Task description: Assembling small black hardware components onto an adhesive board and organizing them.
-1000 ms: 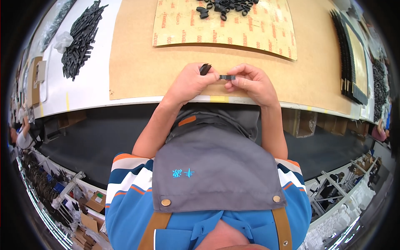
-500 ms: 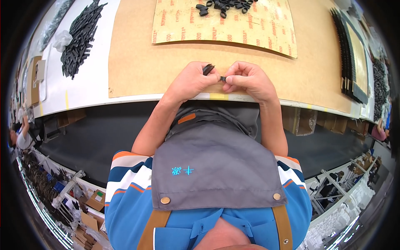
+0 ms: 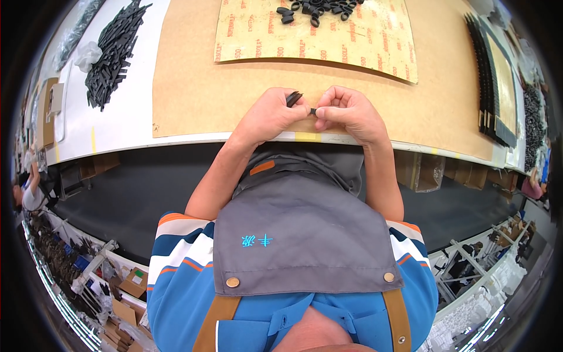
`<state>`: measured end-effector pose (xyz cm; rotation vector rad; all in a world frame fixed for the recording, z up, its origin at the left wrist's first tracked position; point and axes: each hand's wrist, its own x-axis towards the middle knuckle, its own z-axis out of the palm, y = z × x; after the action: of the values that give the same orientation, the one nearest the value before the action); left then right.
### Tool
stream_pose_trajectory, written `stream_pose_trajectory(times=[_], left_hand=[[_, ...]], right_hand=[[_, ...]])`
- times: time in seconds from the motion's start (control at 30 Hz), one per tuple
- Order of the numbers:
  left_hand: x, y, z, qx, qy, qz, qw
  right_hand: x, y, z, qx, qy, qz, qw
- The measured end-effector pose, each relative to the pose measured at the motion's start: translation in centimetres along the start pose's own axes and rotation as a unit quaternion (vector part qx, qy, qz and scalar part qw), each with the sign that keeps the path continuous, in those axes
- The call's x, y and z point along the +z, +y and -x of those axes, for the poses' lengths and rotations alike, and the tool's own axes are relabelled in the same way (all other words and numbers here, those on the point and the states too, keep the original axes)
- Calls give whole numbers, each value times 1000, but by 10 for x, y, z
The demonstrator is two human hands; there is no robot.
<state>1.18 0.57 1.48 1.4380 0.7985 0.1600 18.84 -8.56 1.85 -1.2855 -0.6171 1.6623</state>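
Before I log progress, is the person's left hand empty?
No, the left hand holds a bundle of black strips, their ends sticking out of its grip.

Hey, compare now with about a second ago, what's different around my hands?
Your right hand has moved slightly left, its fingertips closer to those of your left hand. Less of the black piece pinched between them shows now. Nothing was visibly let go or newly picked up. The left hand still holds its black strips, and the ring pile and strip pile look unchanged.
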Motion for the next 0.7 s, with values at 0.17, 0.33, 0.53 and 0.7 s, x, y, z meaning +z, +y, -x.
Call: stream_pose_trajectory(times=[0.17,0.33,0.53,0.7], left_hand=[[0,0,0,3,-4,2,1000],[0,0,0,7,-3,7,1000],[0,-1,0,5,-3,8,1000],[0,-3,0,27,-11,-7,1000]], right_hand=[[0,1,-1,0,3,4,1000],[2,0,0,-1,7,5,1000],[1,0,-1,0,4,3,1000],[2,2,-2,-10,8,13,1000]])
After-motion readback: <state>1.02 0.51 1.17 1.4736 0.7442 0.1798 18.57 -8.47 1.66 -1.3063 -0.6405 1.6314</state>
